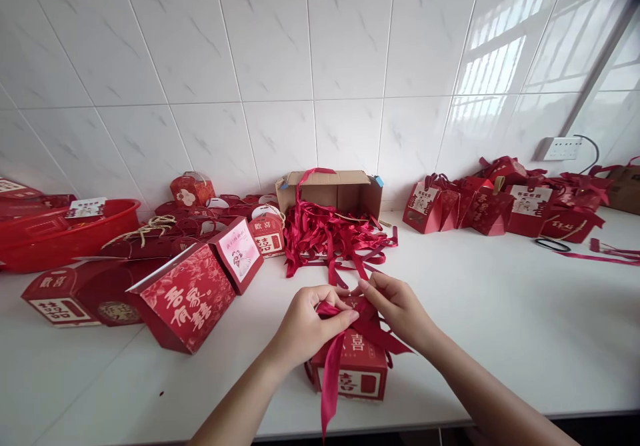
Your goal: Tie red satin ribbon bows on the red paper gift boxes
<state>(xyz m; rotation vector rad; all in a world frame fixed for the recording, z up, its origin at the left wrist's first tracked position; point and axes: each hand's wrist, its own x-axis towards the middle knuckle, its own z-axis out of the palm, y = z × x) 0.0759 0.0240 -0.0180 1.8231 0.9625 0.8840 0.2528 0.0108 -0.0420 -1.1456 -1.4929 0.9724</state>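
In front of me near the counter's edge stands a red gift box with a white label and gold characters. A dark red ribbon lies across its top, one end hanging down over the front. My left hand pinches a loop of this ribbon above the box. With thumb and fingers closed, my right hand grips the ribbon at the top of the box. Another tail of the ribbon sticks out to the right under that hand. The spot where the ribbon crosses is partly hidden by my fingers.
Behind the box, a heap of cut red ribbons spills from an open cardboard box against the tiled wall. Folded red boxes and a red plastic basin are at left. Finished-looking gift bags and black-handled scissors lie at right.
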